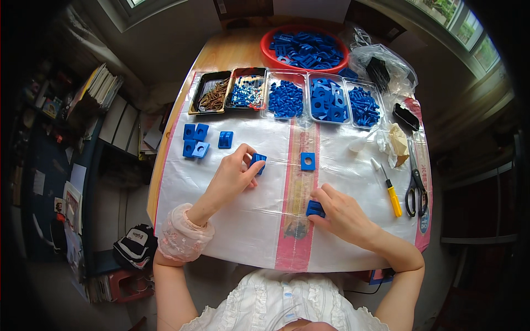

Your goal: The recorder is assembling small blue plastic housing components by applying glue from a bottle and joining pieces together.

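Left hand (232,174), centre of frame: thumb and fingers pinch a small blue block (258,160) just above or on the sheet, can't tell which. Pink gathered cuff (185,231) at that wrist. Right hand (345,215), right of centre and lower: thumb and forefinger close around a second blue block (315,208), partly hidden by the fingers; other fingers curled.

Loose blue block with a round hole (307,161) lies between the hands, a bit above the right one, touched by neither. Left of centre, upper: cluster of four blue blocks (189,148), close together, plus a single ridged blue block (225,139) just right of them, nearer the left hand.

White sheet (243,226) with a pink-edged stripe covers most of the wooden table (226,49). Row of trays (206,112) across upper middle: brown screws (214,99) leftmost, then small blue and silvery bits, then three clear trays of blue parts (286,99). Red basin (266,54) heaped with blue parts at top centre; clear plastic bag (406,69) to its right.

Right side: yellow-handled screwdriver (394,199), black-handled scissors (422,201) just beside it, crumpled tan paper (397,144) above.
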`<state>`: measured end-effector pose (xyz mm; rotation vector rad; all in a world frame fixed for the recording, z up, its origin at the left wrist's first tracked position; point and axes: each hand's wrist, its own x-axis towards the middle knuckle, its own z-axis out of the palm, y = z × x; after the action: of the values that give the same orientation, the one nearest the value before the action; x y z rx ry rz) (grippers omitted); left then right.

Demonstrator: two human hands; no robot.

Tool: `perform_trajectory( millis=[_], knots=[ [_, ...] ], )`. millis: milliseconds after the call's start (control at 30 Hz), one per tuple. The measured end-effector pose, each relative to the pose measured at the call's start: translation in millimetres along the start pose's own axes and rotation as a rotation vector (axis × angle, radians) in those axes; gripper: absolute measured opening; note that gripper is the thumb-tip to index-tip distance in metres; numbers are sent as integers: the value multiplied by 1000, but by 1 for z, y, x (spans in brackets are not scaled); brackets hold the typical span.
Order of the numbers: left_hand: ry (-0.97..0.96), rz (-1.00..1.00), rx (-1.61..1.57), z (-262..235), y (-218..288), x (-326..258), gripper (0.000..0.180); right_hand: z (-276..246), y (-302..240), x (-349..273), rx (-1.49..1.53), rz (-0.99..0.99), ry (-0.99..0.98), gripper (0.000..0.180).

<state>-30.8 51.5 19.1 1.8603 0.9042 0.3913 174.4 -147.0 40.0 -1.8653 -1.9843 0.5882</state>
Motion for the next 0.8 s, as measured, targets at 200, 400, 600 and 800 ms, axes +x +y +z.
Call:
perform_trajectory(
  millis=[200, 400, 600, 800],
  knots=[
    [109, 65, 400, -3, 2, 0, 28, 15, 4, 1, -290, -74, 111, 29],
    [209, 375, 627, 9, 6, -12, 26, 20, 10, 2, -151, -35, 153, 23],
    [-381, 181, -140, 43, 33, -44, 38, 7, 8, 11, 351, 11, 213, 21],
    [-454, 124, -467, 65, 20, -49, 51, 23, 6, 9, 851, 141, 242, 18]
  ],
)
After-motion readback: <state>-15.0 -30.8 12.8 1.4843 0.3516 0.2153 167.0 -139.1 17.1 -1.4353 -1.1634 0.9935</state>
